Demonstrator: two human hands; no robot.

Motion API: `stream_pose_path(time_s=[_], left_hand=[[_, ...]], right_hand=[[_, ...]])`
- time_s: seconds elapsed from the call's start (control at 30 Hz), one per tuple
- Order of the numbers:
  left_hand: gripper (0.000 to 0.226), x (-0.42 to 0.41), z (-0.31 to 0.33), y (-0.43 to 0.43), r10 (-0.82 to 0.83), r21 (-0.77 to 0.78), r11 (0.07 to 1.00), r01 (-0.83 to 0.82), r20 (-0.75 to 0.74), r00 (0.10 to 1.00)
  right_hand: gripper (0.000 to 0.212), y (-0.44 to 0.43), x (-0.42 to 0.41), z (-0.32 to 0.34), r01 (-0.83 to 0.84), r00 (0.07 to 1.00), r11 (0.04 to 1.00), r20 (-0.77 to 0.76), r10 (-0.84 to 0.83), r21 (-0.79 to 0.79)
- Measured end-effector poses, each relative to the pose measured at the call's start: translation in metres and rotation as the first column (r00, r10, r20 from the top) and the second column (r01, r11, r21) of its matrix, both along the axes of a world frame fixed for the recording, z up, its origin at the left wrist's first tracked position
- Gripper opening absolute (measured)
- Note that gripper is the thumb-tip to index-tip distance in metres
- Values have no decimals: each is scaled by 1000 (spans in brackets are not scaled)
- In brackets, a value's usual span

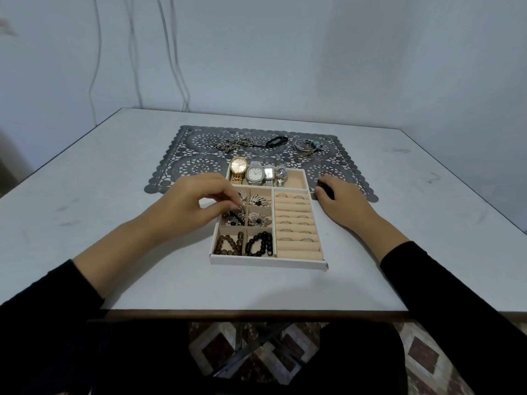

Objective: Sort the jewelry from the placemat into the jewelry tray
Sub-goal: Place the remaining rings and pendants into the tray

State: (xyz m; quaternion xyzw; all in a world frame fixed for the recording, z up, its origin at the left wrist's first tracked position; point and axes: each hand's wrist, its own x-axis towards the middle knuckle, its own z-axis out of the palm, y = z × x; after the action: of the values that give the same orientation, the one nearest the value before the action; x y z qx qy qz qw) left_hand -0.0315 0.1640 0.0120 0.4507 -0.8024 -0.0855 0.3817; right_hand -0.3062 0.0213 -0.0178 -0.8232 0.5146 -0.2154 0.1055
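Observation:
The beige jewelry tray [268, 259] lies on the front of the grey lace placemat [196, 161]. Its back row holds several watches [254, 174]; its left cells hold brooches [258, 219] and bead bracelets [259, 242]; rings sit in the right-hand rolls [296, 223]. My left hand [196, 202] hovers over the middle-left cell and pinches a small dark brooch [236, 216] with thumb and fingertips. My right hand [340, 199] rests just right of the tray, fingers curled round a small black object [325, 187]. On the far mat lie a chain pile [235, 143], a black band [275, 141] and bangles [308, 145].
The white table [114, 252] has its front edge close to my body and a wall right behind it. Cables hang down the wall at the back left [182, 67]. A patterned floor shows under the table.

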Motion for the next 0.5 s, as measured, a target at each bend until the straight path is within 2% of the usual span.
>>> stream_pose_path(time_s=[0.17,0.5], left_hand=[[11,6,-2,-1,-14,-59,998,21,116,993],[17,14,6,3,-60,81,996,44,201,978]], right_hand=[[32,1,-1,1,-1,1000,1000,11,0,2],[33,0,-1,0,1,1000,1000,22,-1,-4]])
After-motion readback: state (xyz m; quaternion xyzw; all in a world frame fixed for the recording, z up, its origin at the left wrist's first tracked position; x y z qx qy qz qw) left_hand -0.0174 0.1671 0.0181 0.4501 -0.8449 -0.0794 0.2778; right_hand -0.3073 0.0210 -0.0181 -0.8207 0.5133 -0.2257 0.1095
